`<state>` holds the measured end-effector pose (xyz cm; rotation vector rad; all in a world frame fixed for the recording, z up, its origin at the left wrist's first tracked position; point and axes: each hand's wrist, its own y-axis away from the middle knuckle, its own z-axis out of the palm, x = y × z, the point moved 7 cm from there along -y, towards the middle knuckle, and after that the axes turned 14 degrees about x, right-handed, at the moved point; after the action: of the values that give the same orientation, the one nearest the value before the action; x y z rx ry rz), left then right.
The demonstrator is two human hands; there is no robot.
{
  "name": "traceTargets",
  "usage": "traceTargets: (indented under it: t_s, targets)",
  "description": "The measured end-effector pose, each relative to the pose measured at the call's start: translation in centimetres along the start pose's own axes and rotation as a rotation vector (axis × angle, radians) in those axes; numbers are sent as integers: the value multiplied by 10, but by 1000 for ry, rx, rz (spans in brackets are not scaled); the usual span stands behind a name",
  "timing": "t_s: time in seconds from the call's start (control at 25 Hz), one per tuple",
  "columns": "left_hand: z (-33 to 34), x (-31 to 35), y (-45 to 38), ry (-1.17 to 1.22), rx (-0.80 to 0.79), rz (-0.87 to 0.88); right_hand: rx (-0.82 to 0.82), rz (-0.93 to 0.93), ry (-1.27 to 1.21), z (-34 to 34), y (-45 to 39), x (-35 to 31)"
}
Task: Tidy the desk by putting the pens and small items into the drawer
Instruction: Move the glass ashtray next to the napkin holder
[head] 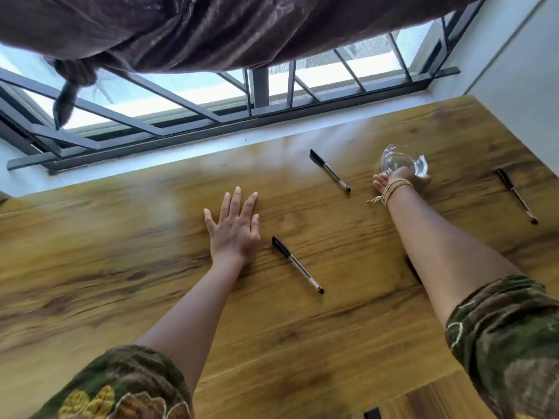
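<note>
Three black-capped pens lie on the wooden desk [121, 252]: one near pen [298, 264] just right of my left hand, one far pen [330, 170] toward the window, and one right pen [517, 196] by the wall. My left hand [233, 225] rests flat on the desk, fingers straight and spread. My right hand [399, 179] reaches far forward and grips a clear glass dish [402, 161], its fingers mostly hidden behind the wrist and the glass. A yellow thread band circles that wrist. No drawer shows.
A barred window [211, 110] with a white sill runs along the desk's far edge, and a dark brown curtain [211, 28] hangs over it. A white wall [520, 77] bounds the desk on the right. A dark slot [372, 413] sits at the near edge.
</note>
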<state>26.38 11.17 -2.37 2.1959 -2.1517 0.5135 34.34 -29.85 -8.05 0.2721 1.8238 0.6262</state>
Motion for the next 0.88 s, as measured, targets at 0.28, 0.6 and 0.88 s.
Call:
traceTargets:
  t_s: [0.28,0.6,0.88]
  targets:
    - [-17,-7,10,137,44,15,-268,-269,53,-48,154,14]
    - [-72,-106,54,1169,-138,-734,-958,-579,553,-13,368,103]
    - [-138,-264,123,1354,259,-1142,-1352,-821,716,-5,549,221]
